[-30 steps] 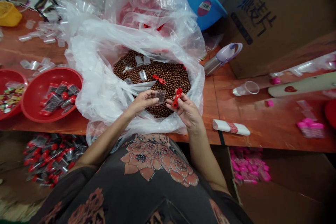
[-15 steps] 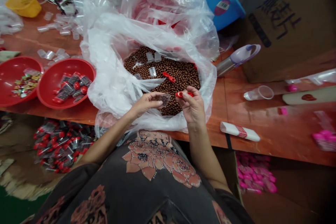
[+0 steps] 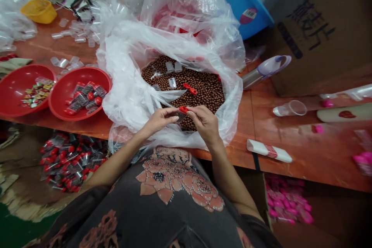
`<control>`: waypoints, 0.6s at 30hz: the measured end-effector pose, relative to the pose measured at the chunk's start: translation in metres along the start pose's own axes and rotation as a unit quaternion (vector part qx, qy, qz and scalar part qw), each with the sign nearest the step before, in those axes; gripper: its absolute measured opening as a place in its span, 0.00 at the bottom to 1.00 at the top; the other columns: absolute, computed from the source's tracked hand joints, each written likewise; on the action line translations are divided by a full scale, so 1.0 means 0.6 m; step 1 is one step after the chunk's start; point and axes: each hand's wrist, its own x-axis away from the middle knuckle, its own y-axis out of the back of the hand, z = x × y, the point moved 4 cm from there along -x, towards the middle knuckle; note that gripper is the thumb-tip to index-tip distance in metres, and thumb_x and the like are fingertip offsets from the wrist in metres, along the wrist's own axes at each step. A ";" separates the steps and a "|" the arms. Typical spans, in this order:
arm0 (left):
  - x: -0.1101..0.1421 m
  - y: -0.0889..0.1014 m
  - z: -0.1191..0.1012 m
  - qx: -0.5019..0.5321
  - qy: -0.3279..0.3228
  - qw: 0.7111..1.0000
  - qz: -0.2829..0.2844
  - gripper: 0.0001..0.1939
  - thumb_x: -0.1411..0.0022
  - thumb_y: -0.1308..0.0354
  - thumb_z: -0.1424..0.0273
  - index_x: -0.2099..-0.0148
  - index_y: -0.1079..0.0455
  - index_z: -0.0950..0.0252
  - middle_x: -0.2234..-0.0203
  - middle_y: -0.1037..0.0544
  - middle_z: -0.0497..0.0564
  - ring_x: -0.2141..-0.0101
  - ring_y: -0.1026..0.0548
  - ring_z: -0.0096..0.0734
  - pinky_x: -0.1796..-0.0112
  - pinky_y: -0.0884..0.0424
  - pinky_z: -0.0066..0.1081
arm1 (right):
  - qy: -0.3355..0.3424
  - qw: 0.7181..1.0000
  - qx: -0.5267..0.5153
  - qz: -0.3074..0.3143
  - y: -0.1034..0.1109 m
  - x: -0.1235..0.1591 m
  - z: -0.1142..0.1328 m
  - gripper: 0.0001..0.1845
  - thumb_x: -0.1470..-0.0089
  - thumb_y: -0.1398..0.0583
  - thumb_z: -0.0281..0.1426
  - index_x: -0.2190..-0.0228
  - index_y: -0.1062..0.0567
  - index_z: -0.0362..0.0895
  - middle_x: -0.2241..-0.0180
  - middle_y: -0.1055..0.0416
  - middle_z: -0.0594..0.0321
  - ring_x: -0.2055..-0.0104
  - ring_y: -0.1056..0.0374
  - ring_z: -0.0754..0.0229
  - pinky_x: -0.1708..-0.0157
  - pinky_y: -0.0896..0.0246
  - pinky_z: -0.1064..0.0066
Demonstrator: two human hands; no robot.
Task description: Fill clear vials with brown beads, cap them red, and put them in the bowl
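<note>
My left hand (image 3: 158, 119) pinches a small clear plastic container (image 3: 180, 116) over the near rim of a big clear plastic bag (image 3: 128, 85) full of brown balls (image 3: 203, 87). My right hand (image 3: 204, 123) is closed on a red cap (image 3: 183, 109) and presses it onto the container's top. The two hands meet at the container. A loose red cap (image 3: 190, 88) and a few empty clear containers (image 3: 172, 82) lie on the balls.
Two red bowls stand at the left, one (image 3: 80, 93) with filled red-capped containers, one (image 3: 24, 89) with wrapped sweets. More filled containers (image 3: 68, 161) lie below the table edge. A clear cup (image 3: 290, 108), a white tube (image 3: 269, 150), a purple-lidded flask (image 3: 266, 69), a cardboard box (image 3: 316, 31) and a blue bin (image 3: 247, 6) are at the right.
My right hand turned the red cap and brought it leftward onto the clear container in my left hand; the hands were apart and now touch. The camera view shifted slightly.
</note>
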 end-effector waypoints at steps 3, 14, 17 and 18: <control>0.003 0.000 0.002 -0.038 -0.008 0.999 -0.008 0.17 0.42 0.37 0.70 0.50 0.22 0.65 0.53 0.19 0.56 0.54 0.23 0.34 0.49 0.29 0.36 | 0.032 0.999 0.030 -0.005 -0.002 0.010 -0.002 0.13 0.38 0.41 0.37 0.54 0.20 0.59 0.58 0.21 0.63 0.56 0.26 0.55 0.53 0.30 0.57; 0.008 -0.008 0.002 -0.130 -0.084 0.988 -0.023 0.19 0.37 0.42 0.65 0.44 0.25 0.63 0.48 0.22 0.56 0.48 0.26 0.39 0.43 0.32 0.44 | 0.074 0.996 0.025 -0.049 -0.009 0.031 -0.011 0.11 0.37 0.41 0.32 0.56 0.20 0.49 0.59 0.19 0.60 0.60 0.24 0.58 0.58 0.27 0.63; 0.007 -0.015 0.012 -0.116 -0.110 0.986 -0.047 0.21 0.35 0.44 0.63 0.42 0.28 0.62 0.46 0.25 0.57 0.46 0.28 0.40 0.44 0.30 0.43 | 0.054 0.997 0.012 -0.053 -0.016 0.032 -0.010 0.11 0.36 0.42 0.33 0.56 0.20 0.50 0.60 0.20 0.61 0.61 0.25 0.59 0.59 0.28 0.64; 0.007 -0.018 0.016 -0.098 -0.109 0.988 -0.046 0.22 0.34 0.45 0.63 0.41 0.29 0.62 0.46 0.25 0.58 0.46 0.28 0.40 0.46 0.28 0.42 | 0.057 0.997 0.019 -0.045 -0.019 0.032 -0.009 0.11 0.36 0.42 0.34 0.56 0.20 0.50 0.61 0.20 0.61 0.61 0.25 0.59 0.59 0.28 0.64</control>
